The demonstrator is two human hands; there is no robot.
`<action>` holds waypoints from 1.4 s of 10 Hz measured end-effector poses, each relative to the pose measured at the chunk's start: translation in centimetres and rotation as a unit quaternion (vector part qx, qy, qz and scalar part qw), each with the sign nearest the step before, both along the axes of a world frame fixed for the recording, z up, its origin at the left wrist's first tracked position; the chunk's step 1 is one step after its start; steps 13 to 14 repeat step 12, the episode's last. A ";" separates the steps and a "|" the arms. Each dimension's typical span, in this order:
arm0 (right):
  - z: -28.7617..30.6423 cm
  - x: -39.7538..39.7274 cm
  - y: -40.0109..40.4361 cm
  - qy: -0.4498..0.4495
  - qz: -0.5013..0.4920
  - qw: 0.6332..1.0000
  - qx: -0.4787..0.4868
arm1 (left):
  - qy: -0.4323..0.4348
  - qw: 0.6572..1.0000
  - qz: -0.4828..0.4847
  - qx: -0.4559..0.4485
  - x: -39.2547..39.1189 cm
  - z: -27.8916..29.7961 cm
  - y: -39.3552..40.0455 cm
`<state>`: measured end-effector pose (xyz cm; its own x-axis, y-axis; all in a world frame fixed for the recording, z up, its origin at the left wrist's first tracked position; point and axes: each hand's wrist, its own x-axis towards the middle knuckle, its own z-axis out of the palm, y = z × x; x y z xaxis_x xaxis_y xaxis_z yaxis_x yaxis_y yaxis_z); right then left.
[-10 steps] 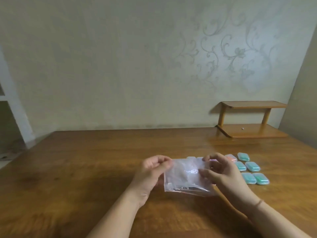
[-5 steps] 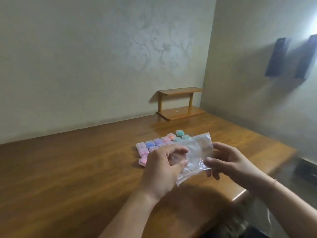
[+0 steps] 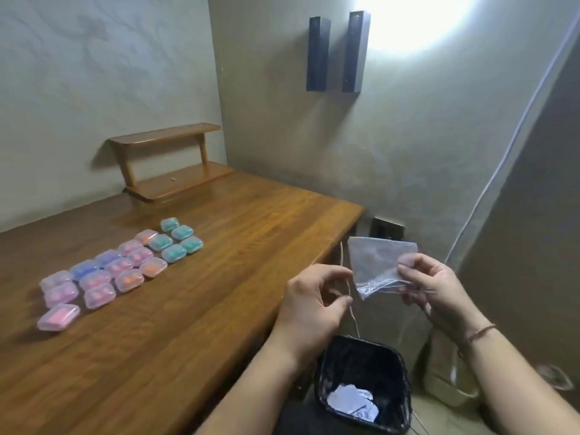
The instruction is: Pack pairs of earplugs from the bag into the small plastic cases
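Since half a second ago the view has swung right and the bag (image 3: pixel 378 265) has left the space over the table (image 3: pixel 194 309) — it now hangs past the table's right edge, above a black bin (image 3: pixel 365 376) on the floor. Only the right hand (image 3: pixel 434 288) holds it now, thumb and fingers pinching its right side near the zip strip; the left hand (image 3: pixel 314 298) has let go and floats just beside it, fingers loosely curled around nothing. This bag is clear, thin plastic, creased and flat, and I cannot make out any earplugs inside it. On the table, well apart from both hands, the cases (image 3: pixel 122 265) lie in slanting rows with lids down — pink ones nearest, then blue, orange and green toward the wall — with coloured shapes showing through, though too blurred to count as pairs. A small wooden shelf (image 3: pixel 166 161) stands at the table's far end. Inside the bin lie pale scraps, hard to identify. Both forearms are cut off by the bottom edge of the view.
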<state>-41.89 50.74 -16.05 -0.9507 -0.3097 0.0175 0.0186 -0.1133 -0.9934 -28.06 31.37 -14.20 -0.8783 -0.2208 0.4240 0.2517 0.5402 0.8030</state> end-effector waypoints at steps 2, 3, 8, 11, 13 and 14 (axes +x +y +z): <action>-15.9 -4.7 5.7 -0.221 -0.119 0.964 0.086 | -0.234 0.971 -0.057 -0.003 -8.6 -11.5 4.9; -22.7 -5.8 6.6 -0.317 -0.143 0.930 0.119 | -0.363 0.927 -0.082 -0.052 -12.4 -17.9 6.2; -37.9 -6.3 4.5 -0.496 -0.085 0.852 0.142 | -0.562 0.823 -0.080 0.023 -18.6 -35.3 8.2; -37.3 -5.9 4.8 -0.492 -0.086 0.860 0.107 | -0.586 0.809 -0.038 0.003 -18.3 -37.1 6.6; -35.6 -6.3 5.5 -0.454 -0.118 0.876 0.109 | -0.566 0.824 -0.028 0.004 -18.3 -36.1 6.8; -35.6 -6.3 5.5 -0.454 -0.118 0.876 0.109 | -0.566 0.824 -0.028 0.004 -18.3 -36.1 6.8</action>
